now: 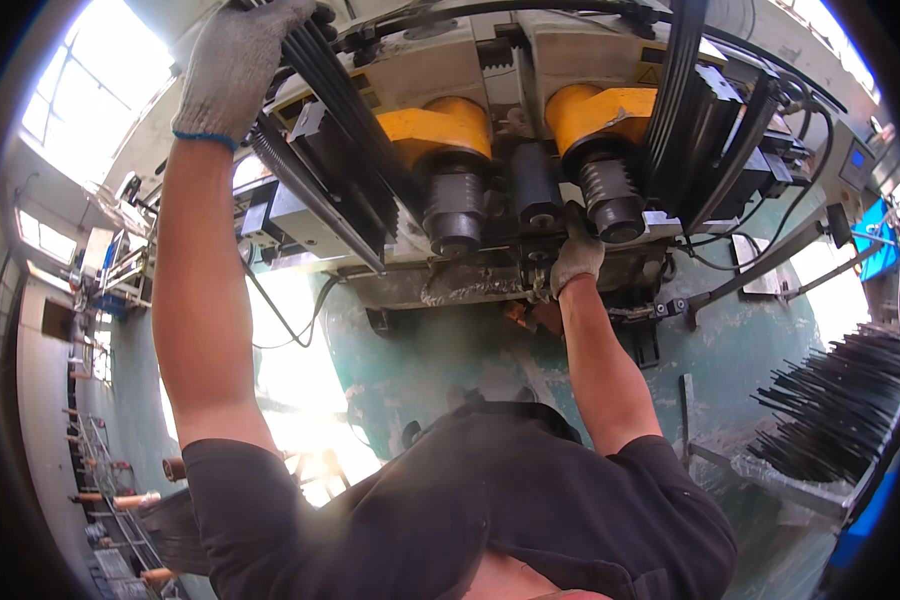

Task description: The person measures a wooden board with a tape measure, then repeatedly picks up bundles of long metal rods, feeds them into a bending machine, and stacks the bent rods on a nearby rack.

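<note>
My left hand, in a pale knit glove with a blue cuff, is raised at the upper left. Its fingers close over the upper end of a slanting row of black rods on the machine. My right hand, gloved too, reaches in low at the machine's middle, just under the right threaded spindle. Its fingers look curled and dark at the tips; what they grip is hidden. A matching left spindle and a dark cylinder sit to its left.
Yellow housings carry the spindles. A second row of black rods slants down at the right. Black cables hang at the left. On the right, a metal rack holds a pile of black rods. The floor is green.
</note>
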{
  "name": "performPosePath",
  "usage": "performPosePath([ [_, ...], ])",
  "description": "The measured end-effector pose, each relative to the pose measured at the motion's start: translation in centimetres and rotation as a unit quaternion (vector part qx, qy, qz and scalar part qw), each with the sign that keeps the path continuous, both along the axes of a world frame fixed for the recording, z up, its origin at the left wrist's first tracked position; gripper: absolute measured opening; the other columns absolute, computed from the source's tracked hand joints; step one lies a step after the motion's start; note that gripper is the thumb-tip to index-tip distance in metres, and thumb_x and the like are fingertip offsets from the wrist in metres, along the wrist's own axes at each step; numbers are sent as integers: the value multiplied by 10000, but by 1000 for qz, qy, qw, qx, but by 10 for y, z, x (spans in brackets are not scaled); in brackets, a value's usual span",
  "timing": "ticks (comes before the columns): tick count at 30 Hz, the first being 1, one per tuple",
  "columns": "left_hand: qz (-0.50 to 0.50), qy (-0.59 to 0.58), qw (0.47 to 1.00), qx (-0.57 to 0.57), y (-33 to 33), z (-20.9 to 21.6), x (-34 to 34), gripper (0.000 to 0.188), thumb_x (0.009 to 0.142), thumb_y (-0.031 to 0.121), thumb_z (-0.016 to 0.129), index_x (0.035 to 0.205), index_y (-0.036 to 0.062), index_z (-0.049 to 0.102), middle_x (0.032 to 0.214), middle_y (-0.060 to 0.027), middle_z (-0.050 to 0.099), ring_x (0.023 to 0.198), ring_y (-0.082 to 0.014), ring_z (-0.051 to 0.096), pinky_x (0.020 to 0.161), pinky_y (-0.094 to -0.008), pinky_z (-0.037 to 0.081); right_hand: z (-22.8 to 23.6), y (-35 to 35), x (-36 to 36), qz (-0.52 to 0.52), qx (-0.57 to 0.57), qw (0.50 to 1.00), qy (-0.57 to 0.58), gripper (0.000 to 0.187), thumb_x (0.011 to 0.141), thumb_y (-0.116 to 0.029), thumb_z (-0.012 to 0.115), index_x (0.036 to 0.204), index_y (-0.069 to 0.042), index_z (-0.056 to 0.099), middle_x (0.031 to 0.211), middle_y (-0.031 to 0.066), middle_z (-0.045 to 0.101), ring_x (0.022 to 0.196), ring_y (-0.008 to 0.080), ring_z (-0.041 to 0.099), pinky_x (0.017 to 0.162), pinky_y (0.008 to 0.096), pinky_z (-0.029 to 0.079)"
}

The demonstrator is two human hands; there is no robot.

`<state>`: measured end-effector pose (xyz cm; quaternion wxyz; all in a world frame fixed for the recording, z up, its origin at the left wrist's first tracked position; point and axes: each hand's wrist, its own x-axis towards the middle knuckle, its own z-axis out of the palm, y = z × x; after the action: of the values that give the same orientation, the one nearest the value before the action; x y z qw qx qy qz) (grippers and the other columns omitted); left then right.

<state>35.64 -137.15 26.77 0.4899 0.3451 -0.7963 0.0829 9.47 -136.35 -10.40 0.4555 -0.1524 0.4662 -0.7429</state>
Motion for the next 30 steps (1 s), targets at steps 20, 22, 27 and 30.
performPosePath([
  [20, 57, 224, 951, 206, 201, 22, 46, 317, 1034, 188, 621, 1264, -29, 651, 925, -78, 700, 836, -166, 683, 799, -309, 574, 42, 119, 9, 60, 17, 995, -83, 391, 1109, -238, 522, 1435, -41, 614, 1371, 107, 697, 1273, 291, 647, 1079, 443, 532],
  [22, 169, 192, 960, 117, 246, -22, 87, 249, 1056, 246, 649, 1134, 34, 752, 993, -112, 772, 926, -199, 773, 889, -365, 644, 4, 124, 10, 88, -5, 996, 27, 399, 1089, -232, 565, 1432, -31, 599, 1376, 129, 680, 1231, 304, 660, 1025, 436, 559],
  [27, 98, 581, 805, 69, 404, -86, 145, 132, 953, 69, 708, 1027, 3, 620, 894, -46, 623, 812, -137, 626, 761, -321, 577, 33, 164, 99, 130, -75, 982, 116, 372, 1013, -229, 728, 1245, 56, 674, 1142, 176, 744, 970, 280, 734, 921, 405, 599],
  [30, 209, 650, 731, -4, 516, -127, 165, 160, 974, 57, 708, 1081, -29, 627, 899, -78, 676, 839, -182, 689, 777, -331, 583, 28, 183, 144, 256, -117, 939, 196, 343, 1027, -249, 721, 1166, 63, 695, 1079, 169, 750, 910, 264, 732, 887, 388, 598],
])
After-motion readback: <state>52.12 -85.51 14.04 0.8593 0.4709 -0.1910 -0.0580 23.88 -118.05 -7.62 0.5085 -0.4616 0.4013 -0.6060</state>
